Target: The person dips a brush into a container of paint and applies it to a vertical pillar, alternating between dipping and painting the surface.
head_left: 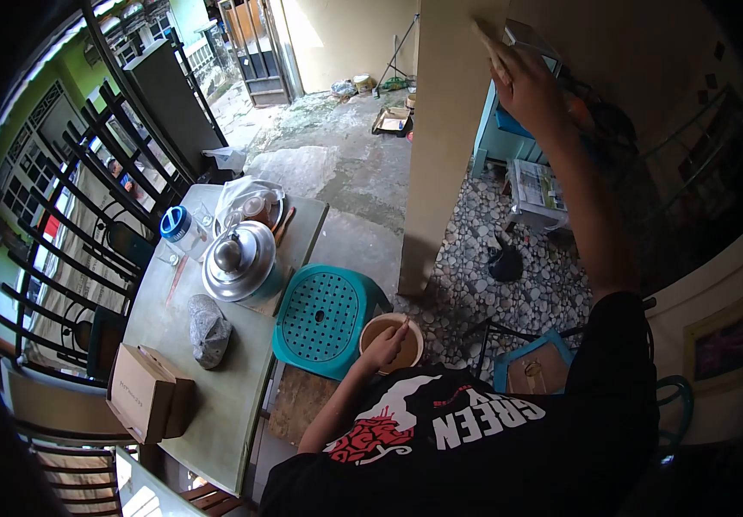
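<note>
My left hand (pixel 384 346) is low in the middle, over a round tub (pixel 419 334) of brownish liquid. Its fingers are mostly curled together, one pointing forward above the liquid; I cannot tell what is inside the curl. Beside the tub stands a teal plastic stool (pixel 318 314) with a perforated seat. My right arm reaches up on the right. At its end my right hand (pixel 522 82) has its fingers stretched out and close together, the tips overlapping the upper part of a beige pillar (pixel 444 129).
The table (pixel 246 388) on the left bears a metal lidded pot (pixel 242 263), a blue-lidded jar (pixel 177 226), a filled plastic bag (pixel 208 332) and a cardboard box (pixel 147 396). A black object (pixel 503 258) lies on the pebble-patterned floor. A blue-framed chair (pixel 533 362) stands at right.
</note>
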Demonstrator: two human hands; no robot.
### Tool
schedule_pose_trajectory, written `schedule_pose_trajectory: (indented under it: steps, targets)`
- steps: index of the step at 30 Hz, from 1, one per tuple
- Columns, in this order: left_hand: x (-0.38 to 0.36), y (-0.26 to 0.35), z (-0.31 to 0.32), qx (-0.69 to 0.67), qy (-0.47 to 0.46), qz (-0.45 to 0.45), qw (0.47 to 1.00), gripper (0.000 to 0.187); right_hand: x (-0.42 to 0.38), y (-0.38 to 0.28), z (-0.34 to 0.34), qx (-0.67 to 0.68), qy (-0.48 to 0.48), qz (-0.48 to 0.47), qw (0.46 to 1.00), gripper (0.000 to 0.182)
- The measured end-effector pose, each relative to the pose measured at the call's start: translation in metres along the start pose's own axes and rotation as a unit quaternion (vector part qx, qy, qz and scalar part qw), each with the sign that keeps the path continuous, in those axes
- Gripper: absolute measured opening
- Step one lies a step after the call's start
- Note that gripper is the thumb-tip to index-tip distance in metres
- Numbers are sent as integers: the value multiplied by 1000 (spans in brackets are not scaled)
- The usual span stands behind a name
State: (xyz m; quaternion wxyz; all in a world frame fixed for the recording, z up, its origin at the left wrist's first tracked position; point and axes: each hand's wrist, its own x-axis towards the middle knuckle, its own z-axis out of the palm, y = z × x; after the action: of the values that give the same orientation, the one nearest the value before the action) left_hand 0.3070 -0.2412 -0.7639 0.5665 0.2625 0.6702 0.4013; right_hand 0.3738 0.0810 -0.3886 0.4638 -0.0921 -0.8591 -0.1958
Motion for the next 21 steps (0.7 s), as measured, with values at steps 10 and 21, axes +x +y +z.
schedule_pose_trajectory:
  steps: [10,21]
  targets:
    - [3,-5,2,11,-2,21,1000,50,-144,-45,114,102,-124,-22,987,36]
    - [1,-8,-3,3,-2,18,1000,53,-94,-15,56,141,-151,95,974,35]
